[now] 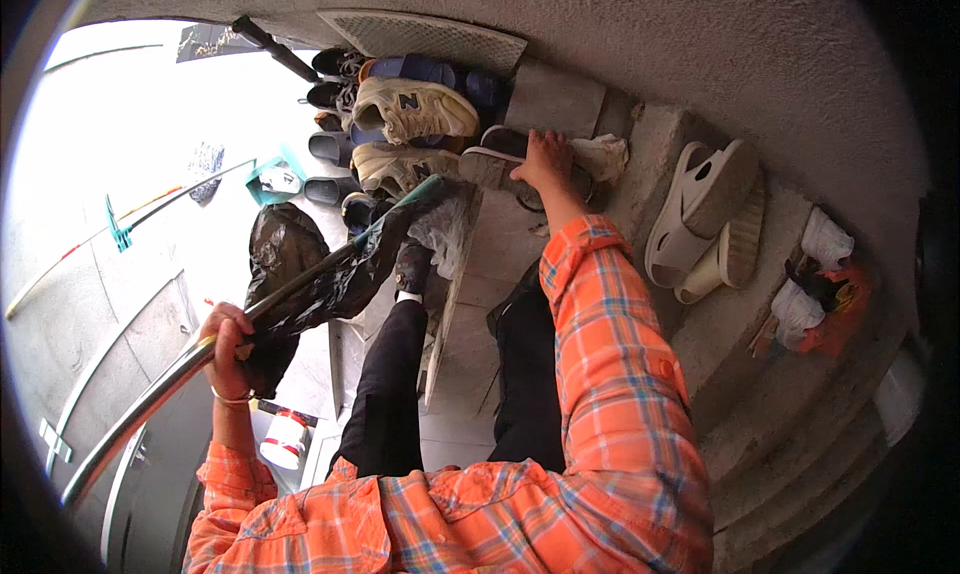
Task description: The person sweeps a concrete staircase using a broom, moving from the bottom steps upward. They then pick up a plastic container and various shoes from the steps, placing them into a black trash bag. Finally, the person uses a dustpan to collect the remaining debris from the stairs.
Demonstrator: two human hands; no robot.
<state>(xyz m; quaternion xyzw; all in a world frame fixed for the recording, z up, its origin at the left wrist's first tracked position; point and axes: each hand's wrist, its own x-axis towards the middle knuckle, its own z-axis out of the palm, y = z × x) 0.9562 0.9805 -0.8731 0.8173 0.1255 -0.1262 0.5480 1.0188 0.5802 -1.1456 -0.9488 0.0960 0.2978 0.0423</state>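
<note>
My left hand (229, 345) is closed around a metal pole (165, 386) that runs diagonally up to a green end (420, 195) near the shoes. A crumpled black plastic bag (289, 251) hangs at the same hand and along the pole. On the tiled step, my right hand (549, 161) grips a pair of dark slippers (491, 161) across their middle, the thumb on the near side. A pale crumpled item (604, 156) lies just beyond its fingers. Left of it stand cream New Balance sneakers (416, 108), one behind the other.
White slide sandals (705, 206) lean on the concrete stairs (675, 349) at right, with an orange bag (840, 311) farther up. Dark slippers (330, 148) line the left. A green dustpan (276, 178), a long-handled tool (120, 225) and a white-and-red bucket (285, 439) are on the floor.
</note>
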